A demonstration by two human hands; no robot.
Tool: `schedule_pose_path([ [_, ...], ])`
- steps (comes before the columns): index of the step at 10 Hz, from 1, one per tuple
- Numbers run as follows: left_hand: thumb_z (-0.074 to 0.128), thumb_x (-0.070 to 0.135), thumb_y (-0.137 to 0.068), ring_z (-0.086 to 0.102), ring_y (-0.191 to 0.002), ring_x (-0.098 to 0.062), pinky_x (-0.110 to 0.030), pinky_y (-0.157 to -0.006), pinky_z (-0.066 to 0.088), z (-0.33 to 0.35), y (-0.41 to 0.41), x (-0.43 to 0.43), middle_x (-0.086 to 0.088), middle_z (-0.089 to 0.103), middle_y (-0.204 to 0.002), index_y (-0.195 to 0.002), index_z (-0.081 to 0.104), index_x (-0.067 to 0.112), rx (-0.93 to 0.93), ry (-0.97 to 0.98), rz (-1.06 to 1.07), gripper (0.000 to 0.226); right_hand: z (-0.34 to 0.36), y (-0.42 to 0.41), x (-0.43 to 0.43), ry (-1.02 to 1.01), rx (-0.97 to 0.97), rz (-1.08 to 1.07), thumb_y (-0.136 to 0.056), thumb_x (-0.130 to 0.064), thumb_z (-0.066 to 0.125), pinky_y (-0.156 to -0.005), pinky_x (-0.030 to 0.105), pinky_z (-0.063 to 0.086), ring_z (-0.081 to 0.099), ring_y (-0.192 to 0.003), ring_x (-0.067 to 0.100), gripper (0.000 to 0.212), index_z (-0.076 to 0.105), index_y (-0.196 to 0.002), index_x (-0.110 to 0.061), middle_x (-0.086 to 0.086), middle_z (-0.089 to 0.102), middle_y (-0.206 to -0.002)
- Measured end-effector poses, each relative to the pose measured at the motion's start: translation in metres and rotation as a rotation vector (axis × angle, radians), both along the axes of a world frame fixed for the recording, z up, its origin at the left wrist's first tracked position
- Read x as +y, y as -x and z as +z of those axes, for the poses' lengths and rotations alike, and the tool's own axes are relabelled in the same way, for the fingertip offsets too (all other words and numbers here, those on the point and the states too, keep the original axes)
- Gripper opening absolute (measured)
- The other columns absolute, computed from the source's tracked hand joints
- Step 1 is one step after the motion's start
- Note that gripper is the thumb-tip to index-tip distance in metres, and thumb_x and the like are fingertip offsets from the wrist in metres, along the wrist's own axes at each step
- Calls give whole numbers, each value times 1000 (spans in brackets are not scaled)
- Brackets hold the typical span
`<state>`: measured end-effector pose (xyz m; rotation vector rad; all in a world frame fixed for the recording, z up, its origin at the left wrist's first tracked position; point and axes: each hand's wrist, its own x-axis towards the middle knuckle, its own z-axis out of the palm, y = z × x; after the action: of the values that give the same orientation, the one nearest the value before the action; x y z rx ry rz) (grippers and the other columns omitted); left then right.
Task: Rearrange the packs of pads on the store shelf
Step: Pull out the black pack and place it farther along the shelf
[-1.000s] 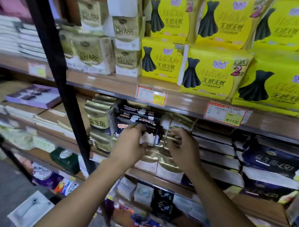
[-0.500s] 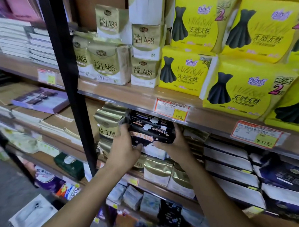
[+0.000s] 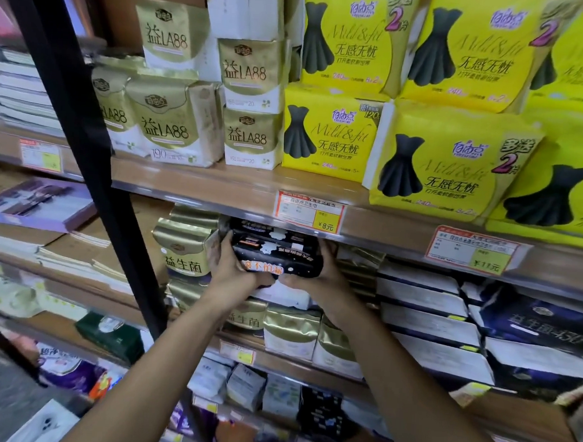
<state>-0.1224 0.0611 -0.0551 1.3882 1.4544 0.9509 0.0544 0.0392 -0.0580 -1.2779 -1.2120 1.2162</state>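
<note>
A black pack of pads [image 3: 275, 253] with white and orange print lies on the middle shelf, just under the upper shelf board [image 3: 218, 184]. My left hand [image 3: 234, 271] grips its left end and my right hand [image 3: 318, 275] grips its right end from below. Another black pack lies right above it. A gold pack [image 3: 185, 246] stands to the left, touching my left hand. White and gold packs [image 3: 289, 327] sit beneath the black one.
Yellow packs with a black dress print [image 3: 446, 160] and gold-and-white packs [image 3: 174, 125] fill the upper shelf. Flat white and dark blue packs [image 3: 429, 313] are stacked to the right. A black shelf post [image 3: 95, 165] runs down at the left. Price tags [image 3: 309, 211] hang on the shelf edge.
Both hands rose from the lower gold packs and took hold of the black pack at its two ends. The view moved closer and shifted up and left.
</note>
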Motion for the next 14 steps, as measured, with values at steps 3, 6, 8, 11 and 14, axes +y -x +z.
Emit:
schedule_pose_path([
  [3, 96, 39, -52, 64, -109, -21, -51, -86, 56, -1, -5, -1, 3, 61, -125, -122, 37, 53, -71, -97, -166, 93, 13, -3, -10, -2, -5, -213, -59, -43, 89, -99, 41, 51, 66, -103, 12, 66, 58, -115, -27, -5, 71, -112],
  [6, 89, 38, -62, 55, -91, -29, -41, -79, 48, 9, -41, -24, -7, 47, -97, -86, 40, 22, 87, -295, -195, 58, 23, -29, -48, 49, 0, -354, -31, -77, 81, -108, 45, 43, 46, -132, 20, 129, 38, -143, -30, -2, 46, -148],
  [8, 88, 19, -65, 52, -77, -3, -27, -71, 40, 19, -84, -57, 11, 49, -86, -86, 40, 32, -77, -293, -403, 53, 30, -58, -94, 84, -3, -476, -47, -71, 82, -111, 42, 39, 45, -133, 15, 116, 33, -145, -32, -5, 47, -148],
  [11, 96, 50, -30, 62, -114, -15, -47, -98, 49, 1, -157, -90, 5, 62, -126, -131, 41, 36, -140, -223, -845, 116, 45, -122, -201, -9, -3, -619, -87, 4, 63, -78, 12, 52, 64, -99, 6, 60, 35, -140, 2, -9, 62, -111],
  [14, 94, 8, -50, 54, -93, 21, 2, -68, 42, -9, -247, -155, 27, 56, -108, -126, 36, 37, -194, -274, -767, 100, 21, -216, -245, 22, -40, -598, -81, -33, 74, -81, 13, 44, 53, -100, -1, 75, 35, -143, -13, -12, 55, -125],
])
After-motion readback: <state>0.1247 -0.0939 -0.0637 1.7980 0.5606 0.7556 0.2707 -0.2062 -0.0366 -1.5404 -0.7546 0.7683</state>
